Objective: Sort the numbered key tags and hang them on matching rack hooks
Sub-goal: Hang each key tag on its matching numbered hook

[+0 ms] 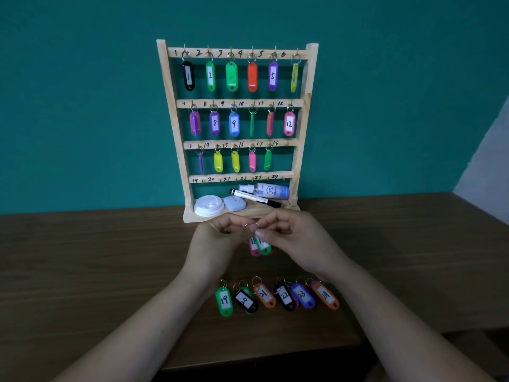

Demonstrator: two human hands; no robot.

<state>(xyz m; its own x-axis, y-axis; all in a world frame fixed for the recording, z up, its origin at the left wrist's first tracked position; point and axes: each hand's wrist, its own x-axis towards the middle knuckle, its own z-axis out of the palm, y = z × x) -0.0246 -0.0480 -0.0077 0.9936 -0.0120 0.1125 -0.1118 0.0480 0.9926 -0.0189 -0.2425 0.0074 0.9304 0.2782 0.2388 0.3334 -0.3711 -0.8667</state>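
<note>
A wooden key rack (308,111) stands at the back of the table, its hooks numbered 1 to 24. Tags hang on the top three rows up to hook 17; hook 18 (287,144) and the bottom row are bare. In front of the rack, my left hand (217,235) and my right hand (286,232) both pinch the metal ring (251,225) of a pink tag (254,248) and a green tag (264,246) that dangle together beneath my fingers. Several tags numbered 19 to 24 lie in a row near the table's front, from a green 19 (224,299) to an orange 24 (326,295).
On the rack's base sit a white lid (208,206), a small white case (234,203), a marker (256,198) and a spray bottle (268,191). The brown table (96,257) ends at a front edge close to me. A teal wall is behind.
</note>
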